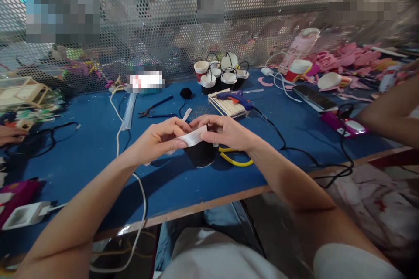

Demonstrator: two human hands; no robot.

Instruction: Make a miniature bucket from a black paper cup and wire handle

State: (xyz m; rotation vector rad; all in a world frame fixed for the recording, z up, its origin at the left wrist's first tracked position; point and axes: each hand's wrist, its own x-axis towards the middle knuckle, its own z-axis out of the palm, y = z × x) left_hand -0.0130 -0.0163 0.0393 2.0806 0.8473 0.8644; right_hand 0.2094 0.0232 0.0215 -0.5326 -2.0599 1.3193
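My left hand (160,137) and my right hand (225,131) meet over the middle of the blue table (81,148). Both pinch a white strip (195,137), which lies across the top of a black cup (200,154) held between them. The fingers of both hands are closed on the strip. Yellow-handled scissors (234,159) lie on the table just right of the cup, under my right wrist.
A blue glue gun (234,96) rests on a stick rack behind my hands. Black-and-white cups with wire handles (221,76) stand at the back. Pliers (153,109), cables, a phone (314,97) and pink cut-outs (347,59) lie around. Another person's arm (389,113) reaches in at the right, another hand (9,134) at the left.
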